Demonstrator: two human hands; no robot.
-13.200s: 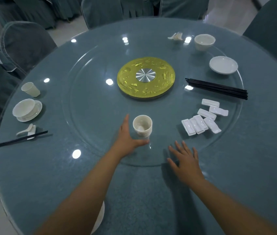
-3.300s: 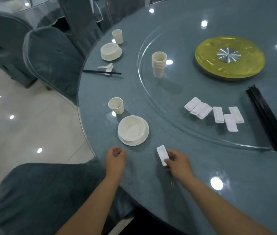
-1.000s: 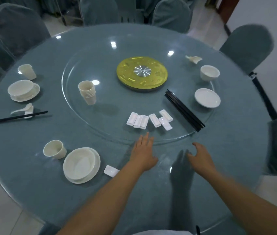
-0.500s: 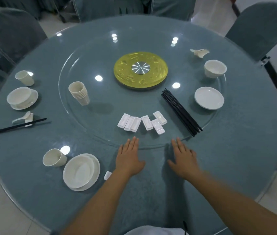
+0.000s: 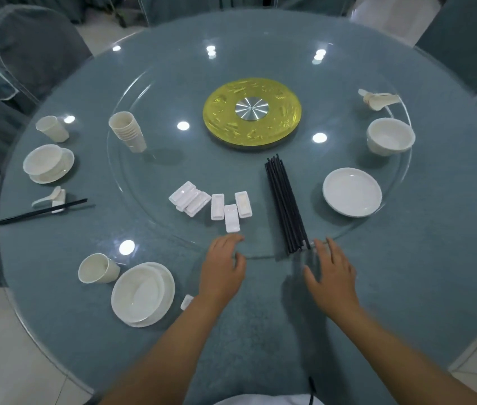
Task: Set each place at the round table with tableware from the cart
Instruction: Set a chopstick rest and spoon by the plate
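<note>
Turned since before, the glass turntable edge lies under both open, empty hands, left and right.

Glossy white ceramic chopstick rests, matt black chopsticks, clear glass turntable over teal cloth.

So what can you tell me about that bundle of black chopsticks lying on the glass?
The black chopsticks are a loose bundle of thin, dark, matte sticks lying flat on the glass turntable, running from near the yellow centre disc toward its near rim. They lie close together, ends roughly aligned. The right hand hovers beside their near ends; whether it touches them is unclear.
</note>
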